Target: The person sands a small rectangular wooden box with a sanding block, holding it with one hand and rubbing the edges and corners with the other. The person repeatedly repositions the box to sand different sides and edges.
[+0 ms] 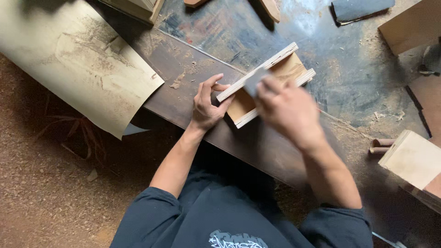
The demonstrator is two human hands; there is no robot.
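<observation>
Plywood box frame (pixel 271 82) lies on the desk (pixel 220 55), long axis running up-right away from the person; left hand (pixel 207 104) pinches its near end, right hand (pixel 287 108) (motion-blurred) presses a grey sanding pad (pixel 255 82) on the top edge.

I'm in a woodworking shop: sawdust (pixel 41 202) covers the floor, my dark workbench (pixel 257 27) is scuffed and dusty, and wood blocks (pixel 413 158) lie around.
</observation>
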